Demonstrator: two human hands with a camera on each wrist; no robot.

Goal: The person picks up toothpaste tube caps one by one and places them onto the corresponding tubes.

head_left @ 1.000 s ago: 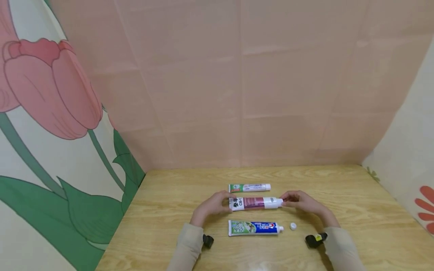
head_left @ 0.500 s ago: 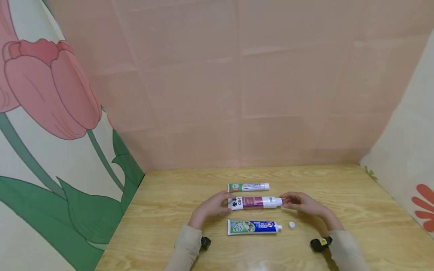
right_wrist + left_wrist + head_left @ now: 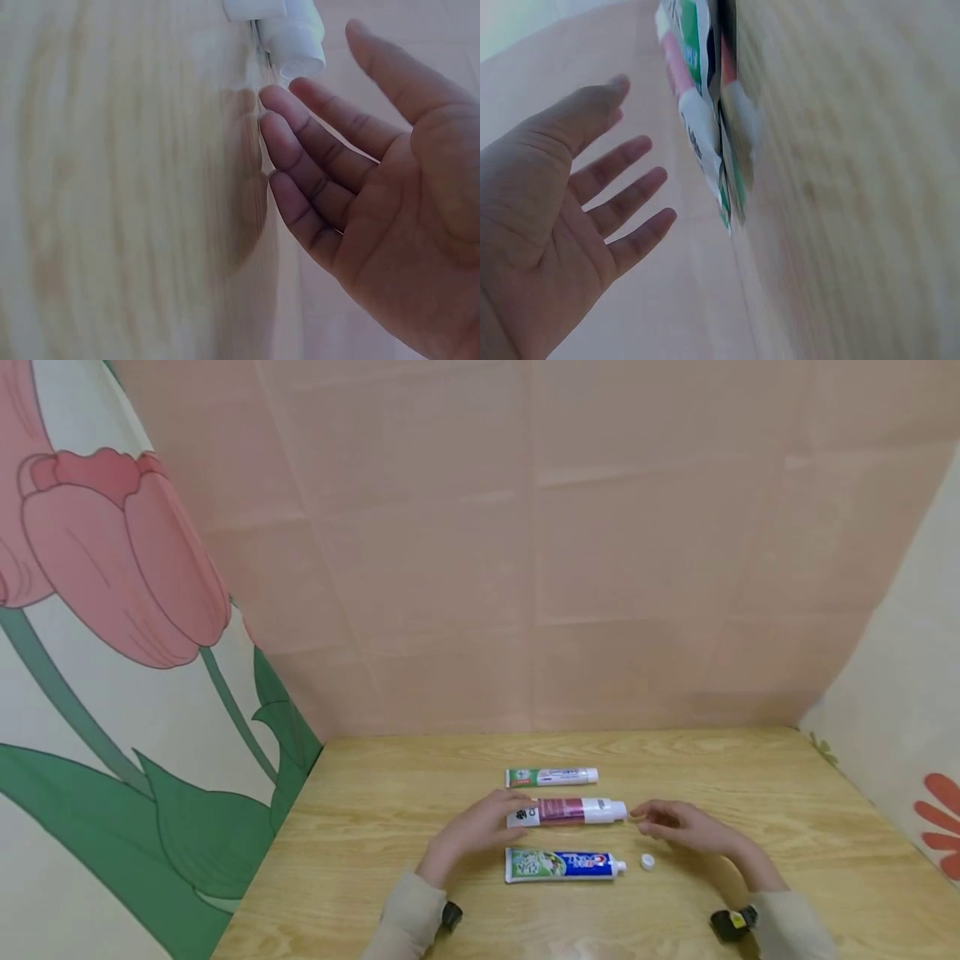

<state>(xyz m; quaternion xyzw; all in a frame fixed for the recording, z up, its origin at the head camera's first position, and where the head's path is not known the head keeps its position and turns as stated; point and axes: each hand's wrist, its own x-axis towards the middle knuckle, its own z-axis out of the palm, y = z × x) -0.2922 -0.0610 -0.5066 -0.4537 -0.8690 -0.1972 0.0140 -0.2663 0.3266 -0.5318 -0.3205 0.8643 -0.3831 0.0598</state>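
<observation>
Three toothpaste tubes lie in a row on the table, caps or nozzles facing right. The middle, pink-and-white tube (image 3: 567, 811) has its white cap (image 3: 298, 51) on. My left hand (image 3: 478, 828) hovers over that tube's flat end, hiding part of it; its fingers look spread in the left wrist view and hold nothing. Just off the capped end is my right hand (image 3: 696, 829), its fingers loosely bent with nothing between them. Closest to me lies a green-and-blue tube (image 3: 561, 865), nozzle bare, with a loose white cap (image 3: 647, 862) to its right.
Furthest back is the smaller green-and-white toothpaste tube (image 3: 552, 777). The wooden table (image 3: 390, 777) ends at a pink sheet (image 3: 525, 568) behind it. A wall with painted tulips (image 3: 120, 552) borders the left side.
Both hands have let go of the middle tube's ends. The right has drawn back to the right, and the left has loosened and come slightly nearer. The tubes stay in place.
</observation>
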